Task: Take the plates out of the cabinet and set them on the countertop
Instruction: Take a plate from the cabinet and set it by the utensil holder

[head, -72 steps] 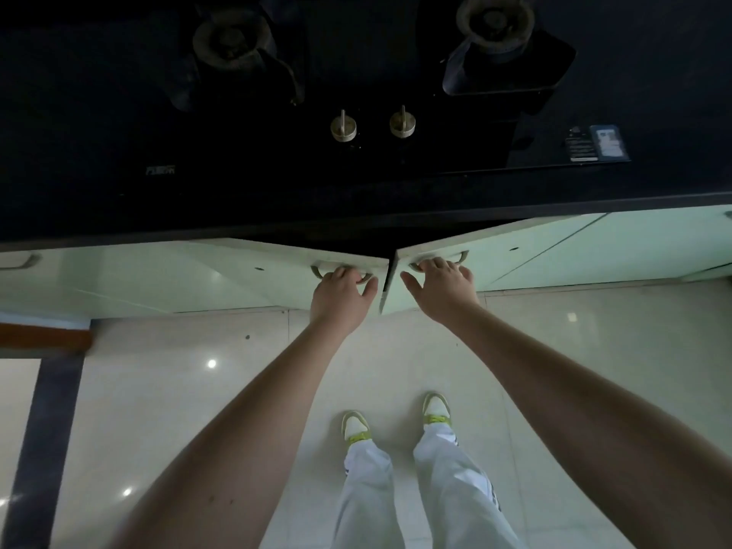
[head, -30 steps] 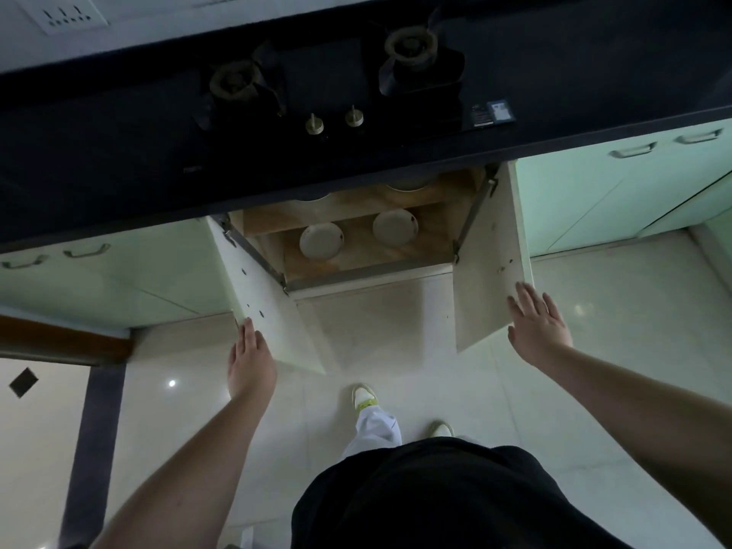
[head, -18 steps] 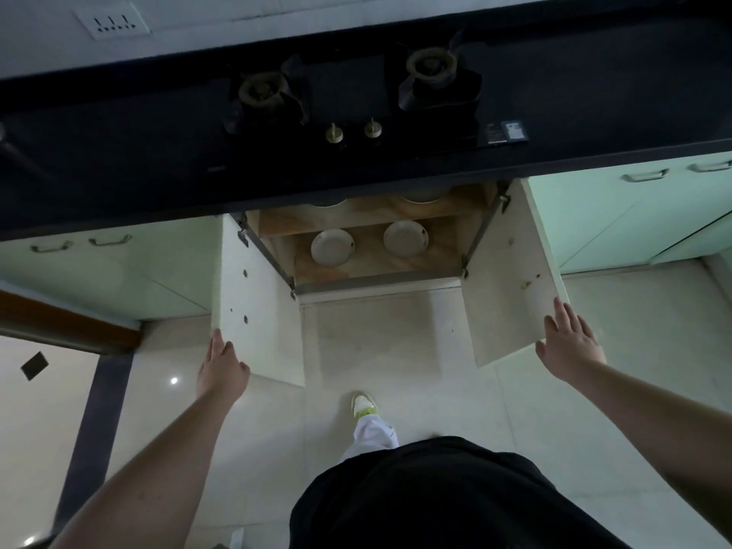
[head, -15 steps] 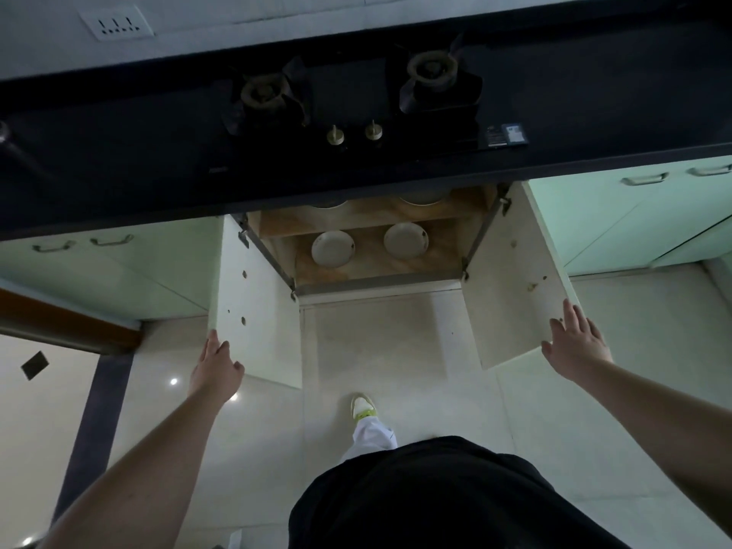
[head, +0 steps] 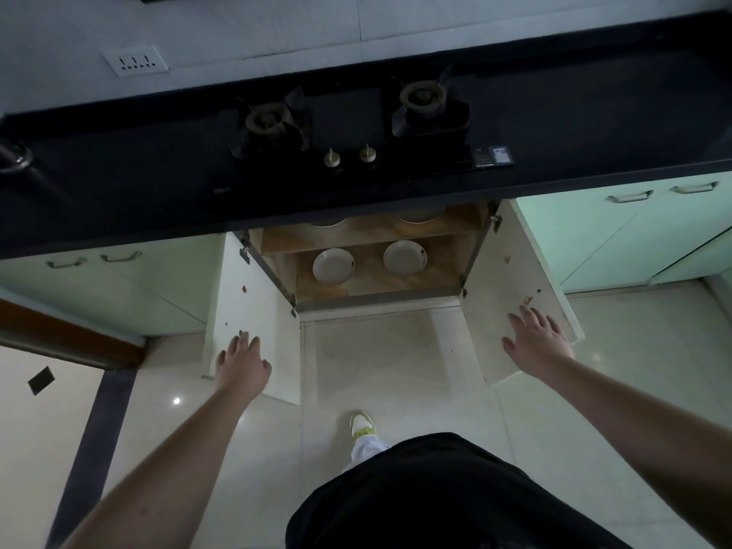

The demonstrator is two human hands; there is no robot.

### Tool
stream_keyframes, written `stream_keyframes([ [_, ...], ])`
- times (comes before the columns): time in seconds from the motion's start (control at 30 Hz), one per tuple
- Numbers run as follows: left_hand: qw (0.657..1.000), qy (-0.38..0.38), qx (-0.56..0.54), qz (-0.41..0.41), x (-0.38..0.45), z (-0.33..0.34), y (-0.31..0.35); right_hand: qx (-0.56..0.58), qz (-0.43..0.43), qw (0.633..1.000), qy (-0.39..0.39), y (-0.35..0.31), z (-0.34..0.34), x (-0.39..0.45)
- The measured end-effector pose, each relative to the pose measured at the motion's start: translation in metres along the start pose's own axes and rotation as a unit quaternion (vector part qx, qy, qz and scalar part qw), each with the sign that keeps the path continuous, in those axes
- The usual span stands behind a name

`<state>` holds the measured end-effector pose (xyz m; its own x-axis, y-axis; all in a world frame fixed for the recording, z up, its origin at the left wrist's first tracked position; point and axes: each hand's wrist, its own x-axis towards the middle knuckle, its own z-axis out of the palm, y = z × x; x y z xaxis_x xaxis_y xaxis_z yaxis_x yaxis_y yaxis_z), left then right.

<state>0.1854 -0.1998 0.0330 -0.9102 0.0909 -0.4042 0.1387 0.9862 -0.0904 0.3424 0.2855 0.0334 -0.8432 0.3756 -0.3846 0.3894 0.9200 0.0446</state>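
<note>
Between spread hands, cabinet open: two white round plates (head: 333, 265) (head: 405, 257) on lower wooden shelf, untouched. Left hand (head: 242, 365), right hand (head: 538, 342) empty, fingers splayed near doors. Dark surface (head: 119, 172) above holds no plates yet.

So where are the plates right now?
Head view, centre: two plates, left and right, sit side by side on the open cabinet's lower shelf, below the stove.

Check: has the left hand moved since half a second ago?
Yes. The left hand has shifted rightward off the left door's outer edge onto its inner face, towards the open cabinet.
</note>
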Motion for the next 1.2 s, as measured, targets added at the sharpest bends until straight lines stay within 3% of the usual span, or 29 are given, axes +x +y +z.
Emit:
stream_keyframes([
  [0.27, 0.995, -0.019, 0.056, 0.08, -0.016, -0.023, 0.066, 0.071, -0.068, 0.994, 0.048, -0.043, -0.024, -0.004],
  [0.53, 0.988, 0.051, 0.054, 0.138, -0.037, -0.039, 0.096, 0.084, -0.11, 0.986, 0.095, -0.079, -0.042, -0.009],
  [1.2, 0.976, 0.131, 0.0, 0.173, 0.015, -0.052, 0.001, 0.056, -0.141, 0.981, 0.122, -0.223, -0.072, 0.006],
])
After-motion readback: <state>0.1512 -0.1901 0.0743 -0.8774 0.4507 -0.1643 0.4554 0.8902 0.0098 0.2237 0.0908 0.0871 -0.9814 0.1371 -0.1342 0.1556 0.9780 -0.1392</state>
